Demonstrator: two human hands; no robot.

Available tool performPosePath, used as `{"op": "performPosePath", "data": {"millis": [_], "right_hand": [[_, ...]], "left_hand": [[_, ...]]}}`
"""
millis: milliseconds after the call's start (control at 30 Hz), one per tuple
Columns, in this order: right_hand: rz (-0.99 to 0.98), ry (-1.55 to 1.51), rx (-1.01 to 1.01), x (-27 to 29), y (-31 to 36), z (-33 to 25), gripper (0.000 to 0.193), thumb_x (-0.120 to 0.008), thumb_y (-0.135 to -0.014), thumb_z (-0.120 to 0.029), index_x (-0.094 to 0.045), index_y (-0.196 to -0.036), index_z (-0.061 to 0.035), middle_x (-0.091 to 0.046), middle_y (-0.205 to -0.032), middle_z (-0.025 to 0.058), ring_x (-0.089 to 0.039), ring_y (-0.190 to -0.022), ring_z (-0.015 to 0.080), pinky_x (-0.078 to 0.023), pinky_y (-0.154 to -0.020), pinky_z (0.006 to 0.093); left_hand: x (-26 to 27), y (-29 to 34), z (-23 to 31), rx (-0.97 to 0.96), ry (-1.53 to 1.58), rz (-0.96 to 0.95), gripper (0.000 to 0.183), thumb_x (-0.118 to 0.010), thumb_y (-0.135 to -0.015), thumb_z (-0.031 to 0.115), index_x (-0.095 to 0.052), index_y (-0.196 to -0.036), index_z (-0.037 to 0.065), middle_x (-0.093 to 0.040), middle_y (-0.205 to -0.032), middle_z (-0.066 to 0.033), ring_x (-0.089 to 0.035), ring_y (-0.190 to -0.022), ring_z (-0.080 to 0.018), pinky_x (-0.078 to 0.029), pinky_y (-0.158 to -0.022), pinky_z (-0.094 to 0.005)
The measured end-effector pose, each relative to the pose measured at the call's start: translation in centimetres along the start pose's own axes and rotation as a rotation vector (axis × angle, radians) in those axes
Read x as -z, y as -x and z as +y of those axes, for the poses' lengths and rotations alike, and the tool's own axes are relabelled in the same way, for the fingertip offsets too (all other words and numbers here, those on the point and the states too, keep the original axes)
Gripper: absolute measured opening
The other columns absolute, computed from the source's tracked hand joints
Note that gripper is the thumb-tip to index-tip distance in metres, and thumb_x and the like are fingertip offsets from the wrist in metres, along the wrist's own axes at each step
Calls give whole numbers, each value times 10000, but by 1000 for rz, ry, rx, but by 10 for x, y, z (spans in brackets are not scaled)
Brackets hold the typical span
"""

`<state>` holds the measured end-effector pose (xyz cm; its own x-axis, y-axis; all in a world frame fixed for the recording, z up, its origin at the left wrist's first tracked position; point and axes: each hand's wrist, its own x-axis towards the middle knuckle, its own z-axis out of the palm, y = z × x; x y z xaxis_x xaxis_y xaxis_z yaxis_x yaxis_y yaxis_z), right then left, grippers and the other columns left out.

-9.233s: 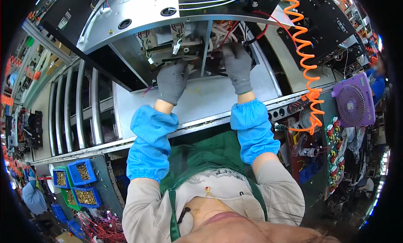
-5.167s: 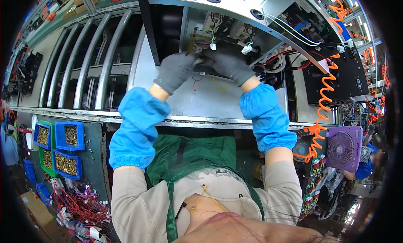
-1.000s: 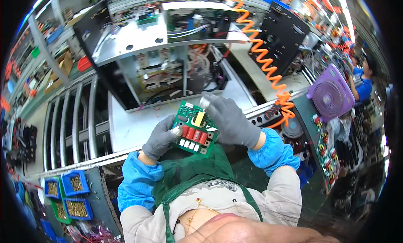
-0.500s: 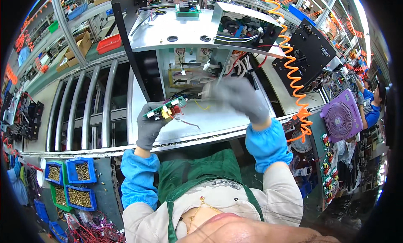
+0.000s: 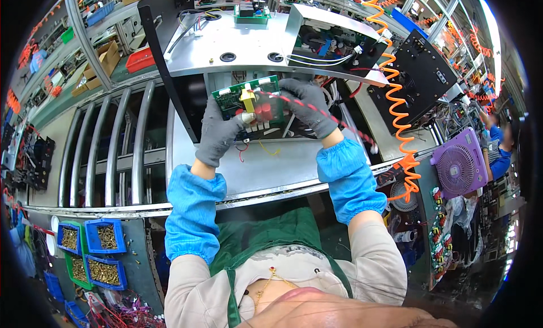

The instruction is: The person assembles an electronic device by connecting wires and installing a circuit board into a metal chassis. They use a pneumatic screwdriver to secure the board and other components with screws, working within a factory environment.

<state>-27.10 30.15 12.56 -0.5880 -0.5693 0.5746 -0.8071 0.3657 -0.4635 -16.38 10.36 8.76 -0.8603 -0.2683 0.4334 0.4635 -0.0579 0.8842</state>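
A green circuit board (image 5: 229, 104) with a yellow transformer and red parts is held tilted in front of the open metal chassis (image 5: 192, 59). My left hand (image 5: 219, 134), in a grey glove with bare thumb tip, grips its left and lower edge. At the board's right edge is my gloved right hand (image 5: 312, 106), its fingers closed against that edge and partly hidden. A twisted red-and-black wire (image 5: 317, 108) runs from the board across my right hand, ending near a white connector. Inside the chassis, much is hidden behind the board and hands.
A roller conveyor (image 5: 116, 147) lies left of the chassis. Blue bins (image 5: 107, 236) of brass-coloured fasteners stand at lower left. An orange coiled hose (image 5: 400, 116) hangs at the right, near a black panel (image 5: 416, 79) and a purple fan (image 5: 459, 161). A co-worker (image 5: 498, 149) is at far right.
My left hand has raised the board up and right, turning its component side into view. My right hand, blurred over the chassis before, has come to the board's right edge. The twisted wire now stretches rightward.
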Motion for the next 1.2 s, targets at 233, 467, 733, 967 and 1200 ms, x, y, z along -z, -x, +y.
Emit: {"op": "performPosePath", "data": {"millis": [233,467,733,967,1200], "right_hand": [[-49,-425,-295,4,9,7,341,-675,-794,-176,-633,-1091,-13,-673,-891,52,-612,-726,107,-502,-637,254],[-105,-690,-459,1,17,-8,389,-658,-825,-198,-584,-1172,-38,-621,-1054,52,-574,-923,113,-463,-815,267],[161,-1355,-310,-28,19,0,322,-625,-864,-139,-584,-1169,-43,-644,-1036,52,-613,-908,126,-511,-752,273],[122,-1133,-406,-36,17,-8,307,-656,-856,-218,-622,-1116,-58,-639,-949,9,-576,-763,93,-473,-652,231],[118,-1055,-482,-30,15,-10,335,-657,-846,-254,-622,-1129,-77,-644,-958,25,-603,-819,98,-490,-672,234]], "left_hand": [[-12,-7,1,7,-134,2,568,-796,-698,185,-466,-1135,35,-610,-1009,-81,-609,-878,-136,-524,-748,-281],[-31,-7,-6,-37,-297,25,559,-762,-728,217,-468,-1170,41,-602,-1037,-114,-594,-940,-200,-486,-803,-326],[6,-1,-11,-70,-210,46,402,-463,-838,1,-557,-1226,57,-611,-1110,-105,-594,-974,-163,-470,-847,-283],[8,-17,-3,376,339,-177,379,-544,-888,82,-518,-1261,21,-608,-1115,-88,-613,-924,-114,-532,-757,-246],[14,-27,-6,303,435,-137,327,-482,-933,112,-512,-1232,-18,-614,-1080,-81,-615,-877,-114,-533,-756,-247]]}}
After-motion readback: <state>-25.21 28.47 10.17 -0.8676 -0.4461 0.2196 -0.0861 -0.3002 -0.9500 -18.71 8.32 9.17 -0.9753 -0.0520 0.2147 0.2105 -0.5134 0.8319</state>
